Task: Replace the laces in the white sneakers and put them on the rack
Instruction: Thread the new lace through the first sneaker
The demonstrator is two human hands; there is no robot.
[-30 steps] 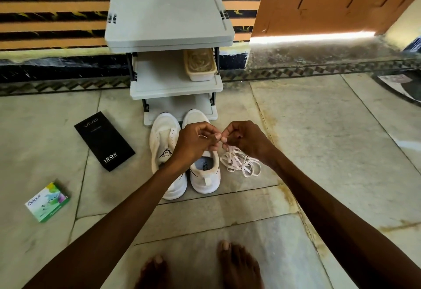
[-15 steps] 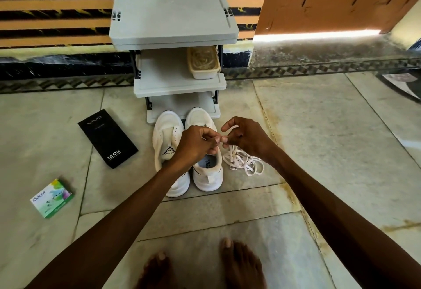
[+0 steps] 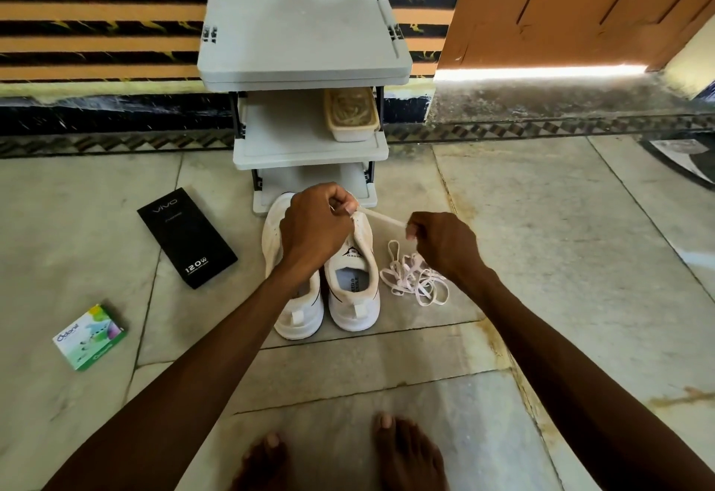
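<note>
Here, a head-cam view looks down at a tiled floor (image 3: 541,258), described L to R. At far left lies a small green box (image 3: 89,337) reading "Odonil". Next is a black box (image 3: 187,237) printed "vivo" and "120W". Both lie apart from the work, prob. just clutter. At centre a grey 3-shelf rack (image 3: 301,26) stands against a striped wall (image 3: 96,18), with a beige tub (image 3: 351,115) on its middle shelf. 2 white sneakers sit side by side on the floor just in front of the bottom shelf, heels toward the person, likely so the eyelets face up and the rack is 1 short lift away. The left hand (image 3: 315,231) hovers over the left sneaker (image 3: 298,312), fingers curled, pinching a pale lace (image 3: 381,218). The right hand (image 3: 445,245), also curled, pinches it further along. The lace runs taut between them above the right sneaker (image 3: 354,297), prob. being straightened for threading. The spare laces (image 3: 416,278) lie tangled on the floor just right of the shoes. The tongue logo and insole print are too small to read. At far right is an orange door (image 3: 541,7).
</note>
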